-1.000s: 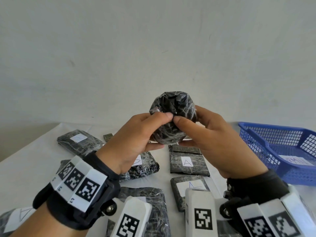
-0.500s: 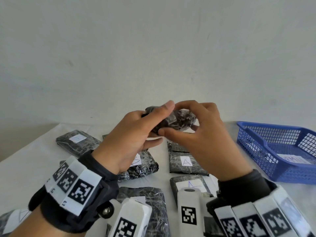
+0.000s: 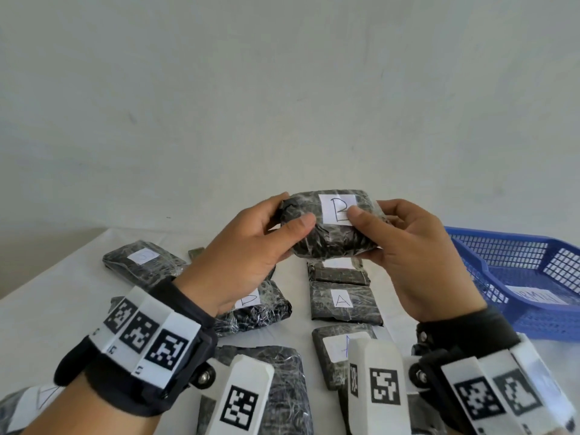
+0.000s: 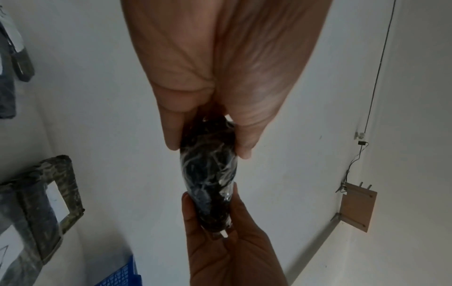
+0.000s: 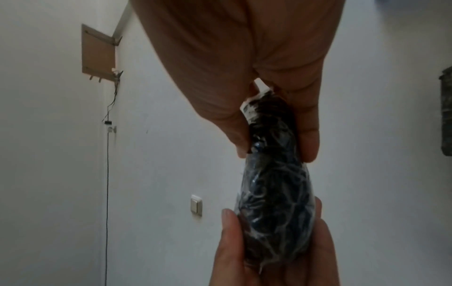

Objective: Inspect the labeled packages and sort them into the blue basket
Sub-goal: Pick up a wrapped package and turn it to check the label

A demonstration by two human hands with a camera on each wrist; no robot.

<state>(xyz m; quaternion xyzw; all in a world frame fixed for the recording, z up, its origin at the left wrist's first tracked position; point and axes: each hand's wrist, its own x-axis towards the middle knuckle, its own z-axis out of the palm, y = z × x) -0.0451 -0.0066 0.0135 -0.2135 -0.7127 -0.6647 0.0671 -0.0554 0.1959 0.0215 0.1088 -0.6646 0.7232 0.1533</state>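
Fingers and thumbs of left hand and right hand are clamped on opposite ends of the B-labelled package, held above the table. Blue basket is seen right of it; A-labelled package below.

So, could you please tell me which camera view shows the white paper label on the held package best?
The head view: the white paper label faces that camera, reading B, on the black plastic-wrapped package. Both wrist views show only the package's narrow edge pinched at either end, with no label visible.
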